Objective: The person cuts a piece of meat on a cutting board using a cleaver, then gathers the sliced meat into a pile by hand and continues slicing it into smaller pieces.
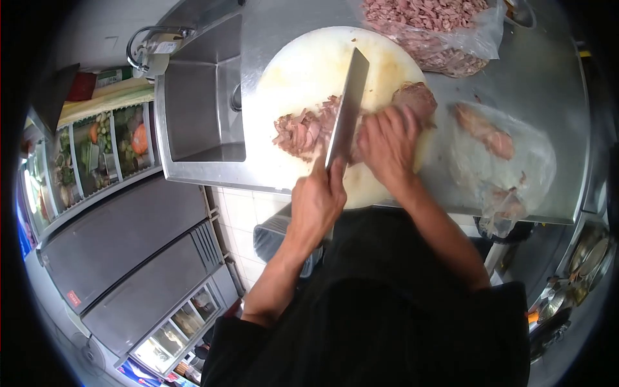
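Observation:
My left hand (317,200) is wrapped round the handle of a cleaver (349,106), whose broad blade points away from me over a round white cutting board (303,58). My right hand (389,143) lies just right of the blade, fingers curled down onto cooked meat. Beyond its fingertips a larger chunk of meat (416,102) shows at the board's right side; the part under the fingers is hidden. Left of the blade sits a pile of sliced meat (306,132).
A clear bag of chopped meat (425,26) stands behind the board. On the steel counter (516,84) to the right, meat pieces (485,131) lie on a plastic bag (538,155). A sink (200,116) with a tap (138,48) adjoins the board's left. Below the counter's edge stands a bin (274,235).

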{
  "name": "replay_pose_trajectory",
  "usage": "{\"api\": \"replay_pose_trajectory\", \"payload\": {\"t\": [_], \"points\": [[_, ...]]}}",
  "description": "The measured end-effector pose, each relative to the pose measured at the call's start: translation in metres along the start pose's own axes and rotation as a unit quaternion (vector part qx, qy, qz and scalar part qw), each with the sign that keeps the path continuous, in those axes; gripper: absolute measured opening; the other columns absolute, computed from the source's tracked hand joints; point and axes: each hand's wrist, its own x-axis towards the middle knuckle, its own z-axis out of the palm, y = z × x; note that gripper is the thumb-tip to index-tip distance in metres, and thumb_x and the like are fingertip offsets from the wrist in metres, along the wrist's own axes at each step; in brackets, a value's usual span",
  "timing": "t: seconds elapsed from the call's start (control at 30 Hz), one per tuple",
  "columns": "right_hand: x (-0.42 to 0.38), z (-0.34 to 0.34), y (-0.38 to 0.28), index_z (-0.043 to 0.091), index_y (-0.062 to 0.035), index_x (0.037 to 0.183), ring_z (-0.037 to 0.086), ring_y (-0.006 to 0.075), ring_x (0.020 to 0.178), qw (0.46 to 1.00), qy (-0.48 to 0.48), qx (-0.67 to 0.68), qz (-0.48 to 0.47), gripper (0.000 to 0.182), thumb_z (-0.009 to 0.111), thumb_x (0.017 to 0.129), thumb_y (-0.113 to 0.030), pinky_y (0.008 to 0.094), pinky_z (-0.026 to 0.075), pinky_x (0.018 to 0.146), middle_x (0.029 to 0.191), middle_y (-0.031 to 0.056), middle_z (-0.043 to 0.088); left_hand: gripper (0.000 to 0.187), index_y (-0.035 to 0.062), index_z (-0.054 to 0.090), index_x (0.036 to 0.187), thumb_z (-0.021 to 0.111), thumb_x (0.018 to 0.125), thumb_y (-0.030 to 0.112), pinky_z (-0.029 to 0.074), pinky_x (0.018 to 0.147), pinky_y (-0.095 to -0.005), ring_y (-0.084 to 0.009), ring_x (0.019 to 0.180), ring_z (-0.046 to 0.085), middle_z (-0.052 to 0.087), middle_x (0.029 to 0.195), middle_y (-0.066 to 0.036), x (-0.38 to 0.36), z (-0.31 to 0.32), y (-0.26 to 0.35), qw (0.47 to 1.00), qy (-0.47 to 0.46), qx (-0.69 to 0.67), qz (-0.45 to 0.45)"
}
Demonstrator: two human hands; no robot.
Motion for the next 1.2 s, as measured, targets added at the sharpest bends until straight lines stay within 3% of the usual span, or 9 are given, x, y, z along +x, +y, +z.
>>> {"api": "replay_pose_trajectory", "payload": {"t": [0.23, 0.4, 0.53, 0.77, 0.87, 0.93, 1.0, 1.03, 1.2], "points": [[0.001, 0.000, -0.002, 0.064, -0.0134, 0.103, 0.052, 0.0208, 0.121, 1.000, -0.009, -0.013, -0.010, 0.020, 0.066, 0.087, -0.026, 0.0517, 0.022, 0.120, 0.103, 0.0034, 0.062, 0.025, -0.0002, 0.054, 0.087, 0.058, 0.103, 0.019, 0.046, 0.048, -0.0563, -0.0487, 0.051, 0.059, 0.057, 0.054, -0.025, -0.030, -0.004, -0.002, 0.998, -0.029, 0.046, -0.010], [0.004, -0.002, -0.001, 0.063, -0.0133, 0.101, 0.054, 0.0214, 0.114, 0.999, -0.008, -0.011, -0.030, 0.020, 0.067, 0.086, -0.025, 0.0493, 0.026, 0.119, 0.102, 0.0038, 0.062, 0.024, -0.0002, 0.054, 0.087, 0.058, 0.102, 0.018, 0.048, 0.050, -0.0578, -0.0493, 0.053, 0.060, 0.059, 0.056, -0.027, -0.045, 0.002, -0.013, 0.998, -0.026, 0.049, -0.004], [0.002, 0.003, -0.004, 0.062, -0.0126, 0.100, 0.056, 0.0219, 0.107, 0.999, -0.013, -0.008, -0.029, 0.020, 0.068, 0.084, -0.024, 0.0472, 0.029, 0.117, 0.098, 0.0042, 0.061, 0.023, -0.0014, 0.054, 0.087, 0.059, 0.101, 0.017, 0.049, 0.051, -0.0577, -0.0502, 0.053, 0.061, 0.060, 0.057, -0.027, -0.001, 0.030, -0.017, 0.998, 0.021, 0.047, 0.029], [0.004, 0.001, -0.003, 0.062, -0.0109, 0.099, 0.057, 0.0242, 0.105, 0.999, -0.018, 0.004, -0.031, 0.018, 0.066, 0.085, -0.021, 0.0474, 0.030, 0.116, 0.094, 0.0066, 0.060, 0.025, -0.0076, 0.060, 0.099, 0.059, 0.101, 0.018, 0.051, 0.055, -0.0564, -0.0509, 0.059, 0.063, 0.063, 0.065, -0.030, -0.033, 0.028, -0.030, 0.998, -0.022, 0.055, -0.021], [0.004, -0.001, -0.004, 0.062, -0.0099, 0.099, 0.057, 0.0251, 0.105, 0.999, -0.003, -0.010, -0.039, 0.017, 0.065, 0.085, -0.020, 0.0473, 0.031, 0.116, 0.094, 0.0072, 0.059, 0.026, -0.0047, 0.061, 0.093, 0.059, 0.100, 0.020, 0.051, 0.050, -0.0552, -0.0480, 0.057, 0.065, 0.063, 0.062, -0.030, 0.020, 0.045, -0.020, 0.995, 0.071, 0.045, 0.055], [0.001, 0.004, -0.002, 0.063, -0.0079, 0.106, 0.057, 0.0256, 0.110, 0.999, -0.017, 0.012, -0.035, 0.023, 0.064, 0.086, -0.019, 0.0473, 0.031, 0.118, 0.101, 0.0085, 0.062, 0.031, -0.0072, 0.063, 0.088, 0.058, 0.100, 0.021, 0.053, 0.057, -0.0550, -0.0492, 0.062, 0.066, 0.064, 0.069, -0.033, 0.061, 0.047, -0.001, 0.987, 0.115, 0.025, 0.111], [0.000, 0.000, 0.000, 0.063, -0.0064, 0.112, 0.057, 0.0257, 0.115, 0.998, -0.025, 0.035, -0.035, 0.028, 0.064, 0.087, -0.018, 0.0470, 0.030, 0.119, 0.106, 0.0092, 0.065, 0.034, -0.0088, 0.064, 0.086, 0.057, 0.100, 0.021, 0.053, 0.062, -0.0544, -0.0506, 0.065, 0.066, 0.064, 0.071, -0.034, 0.085, 0.032, 0.006, 0.992, 0.100, -0.009, 0.079], [0.002, -0.004, 0.001, 0.067, -0.0081, 0.114, 0.053, 0.0293, 0.125, 0.996, 0.005, 0.075, -0.046, 0.029, 0.066, 0.086, -0.018, 0.0535, 0.027, 0.120, 0.119, 0.0107, 0.064, 0.036, -0.0096, 0.064, 0.085, 0.056, 0.101, 0.022, 0.053, 0.064, -0.0541, -0.0513, 0.067, 0.066, 0.065, 0.072, -0.034, 0.094, 0.022, 0.012, 0.992, 0.097, -0.027, 0.073], [0.005, -0.030, 0.010, 0.073, -0.0121, 0.097, 0.039, 0.0383, 0.138, 0.996, 0.071, 0.047, 0.004, 0.017, 0.071, 0.086, -0.025, 0.0718, 0.023, 0.112, 0.134, 0.0102, 0.055, 0.033, -0.0111, 0.063, 0.096, 0.057, 0.102, 0.021, 0.050, 0.061, -0.0527, -0.0476, 0.061, 0.064, 0.062, 0.064, -0.029, 0.048, 0.002, 0.004, 0.997, 0.064, -0.024, 0.029]]}}
